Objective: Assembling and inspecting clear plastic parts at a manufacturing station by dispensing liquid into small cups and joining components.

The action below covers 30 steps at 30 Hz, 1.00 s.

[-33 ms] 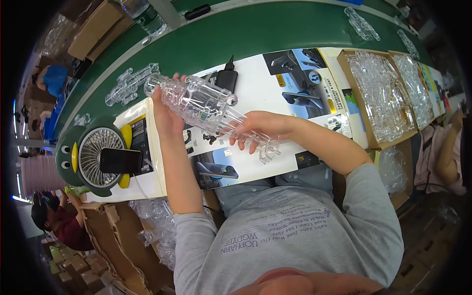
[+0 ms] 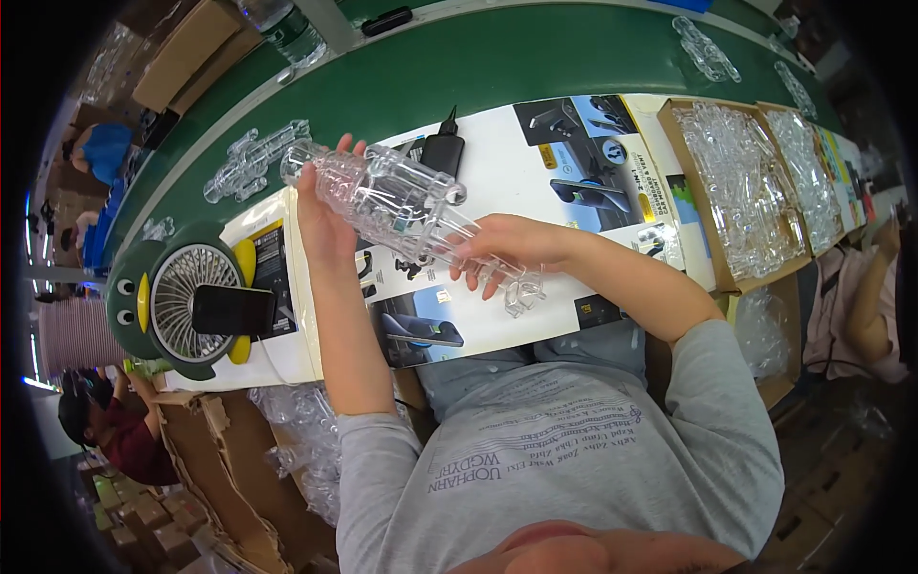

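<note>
The clear plastic part (image 2: 397, 187), long and knobbly, slants between the left hand (image 2: 327, 215) at its far end and the right hand (image 2: 512, 241) at its narrower section.

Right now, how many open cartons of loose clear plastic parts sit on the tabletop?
2: the nearer carton, to the right of the right hand, and the farther carton, just right of it. Others may be hidden.

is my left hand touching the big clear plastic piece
Touching. The head view shows the left hand gripping the clear plastic piece near its left end, thumb against it.
</note>
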Each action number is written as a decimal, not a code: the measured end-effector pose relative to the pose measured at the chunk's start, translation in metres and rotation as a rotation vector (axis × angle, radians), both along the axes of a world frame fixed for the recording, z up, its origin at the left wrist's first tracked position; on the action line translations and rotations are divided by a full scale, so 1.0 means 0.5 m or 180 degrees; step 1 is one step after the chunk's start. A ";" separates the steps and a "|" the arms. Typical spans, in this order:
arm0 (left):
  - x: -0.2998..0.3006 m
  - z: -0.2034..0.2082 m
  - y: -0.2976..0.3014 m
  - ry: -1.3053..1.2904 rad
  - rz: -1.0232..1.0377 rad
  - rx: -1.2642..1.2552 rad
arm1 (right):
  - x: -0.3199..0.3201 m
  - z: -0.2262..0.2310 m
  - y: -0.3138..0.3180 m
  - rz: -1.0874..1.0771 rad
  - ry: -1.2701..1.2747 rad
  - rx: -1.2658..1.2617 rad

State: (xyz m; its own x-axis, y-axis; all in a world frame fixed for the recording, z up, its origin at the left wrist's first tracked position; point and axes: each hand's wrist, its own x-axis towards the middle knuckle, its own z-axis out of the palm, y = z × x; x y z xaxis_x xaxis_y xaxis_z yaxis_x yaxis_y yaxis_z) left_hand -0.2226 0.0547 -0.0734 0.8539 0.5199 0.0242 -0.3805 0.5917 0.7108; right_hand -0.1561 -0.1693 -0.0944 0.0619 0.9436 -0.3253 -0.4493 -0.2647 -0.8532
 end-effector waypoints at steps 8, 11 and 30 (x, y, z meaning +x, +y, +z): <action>-0.005 0.005 0.015 0.0405 0.0328 0.0716 | -0.017 0.027 0.006 -0.0090 -0.0308 0.0103; -0.003 -0.001 0.017 0.0453 0.0280 0.0657 | -0.022 0.025 0.007 -0.0176 -0.0273 0.0092; -0.006 0.003 0.004 0.0344 0.0453 0.0766 | -0.020 0.035 0.007 -0.0287 -0.0555 0.0081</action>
